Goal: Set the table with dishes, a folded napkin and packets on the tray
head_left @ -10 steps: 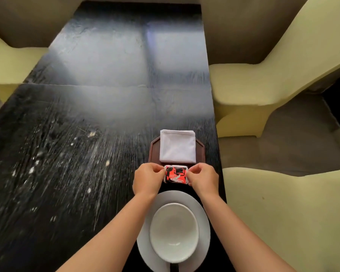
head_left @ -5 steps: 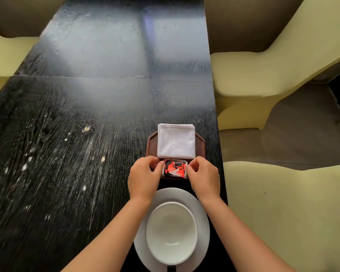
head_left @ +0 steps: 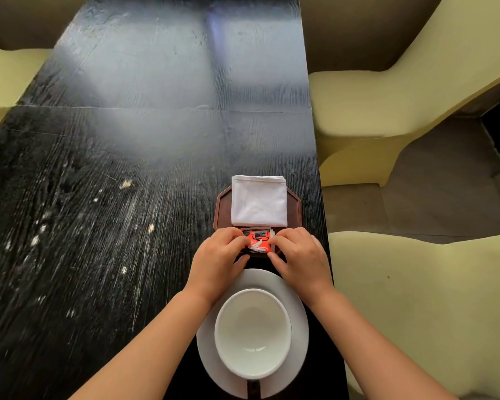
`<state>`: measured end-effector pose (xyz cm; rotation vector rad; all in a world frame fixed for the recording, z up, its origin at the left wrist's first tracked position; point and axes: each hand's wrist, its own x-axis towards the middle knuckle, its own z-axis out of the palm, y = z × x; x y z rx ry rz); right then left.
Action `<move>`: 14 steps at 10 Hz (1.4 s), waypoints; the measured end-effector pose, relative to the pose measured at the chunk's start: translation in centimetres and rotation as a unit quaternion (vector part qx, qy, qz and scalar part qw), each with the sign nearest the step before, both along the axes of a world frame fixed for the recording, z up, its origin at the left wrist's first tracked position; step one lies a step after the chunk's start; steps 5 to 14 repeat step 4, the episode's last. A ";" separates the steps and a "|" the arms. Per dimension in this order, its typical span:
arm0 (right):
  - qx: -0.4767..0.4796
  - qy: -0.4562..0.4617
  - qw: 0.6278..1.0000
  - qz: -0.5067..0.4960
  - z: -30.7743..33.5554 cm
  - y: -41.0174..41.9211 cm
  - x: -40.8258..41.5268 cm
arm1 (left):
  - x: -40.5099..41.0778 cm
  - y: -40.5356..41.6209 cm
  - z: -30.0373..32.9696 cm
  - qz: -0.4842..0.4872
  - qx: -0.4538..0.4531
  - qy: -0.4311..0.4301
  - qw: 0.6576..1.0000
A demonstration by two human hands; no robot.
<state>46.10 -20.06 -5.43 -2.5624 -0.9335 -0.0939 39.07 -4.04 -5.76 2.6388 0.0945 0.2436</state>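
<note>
Packets (head_left: 257, 243) red, black, white print; napkin (head_left: 259, 201) white; tray (head_left: 221, 208) reddish-brown; table (head_left: 127, 168) black (pale-flecked grain).

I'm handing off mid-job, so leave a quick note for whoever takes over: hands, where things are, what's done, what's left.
Left hand and right hand both pinch the red packets at the near end of the brown tray.
Folded napkin lies on the tray's far part.
Bowl sits on the plate, nearer than the tray.
Done: dishes, napkin.
Left: settle the packets, let go.
</note>
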 end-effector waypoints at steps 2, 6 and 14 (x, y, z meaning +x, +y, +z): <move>-0.018 0.002 1.000 -0.015 0.5 0.2 -0.2 | -0.1 0.0 0.5 0.000 -0.010 0.009 1.000; -0.086 0.046 0.995 -0.005 3.9 0.8 0.2 | 0.2 1.2 4.8 -0.043 0.034 0.046 0.997; -0.086 0.046 0.995 -0.005 3.9 0.8 0.2 | 0.2 1.2 4.8 -0.043 0.034 0.046 0.997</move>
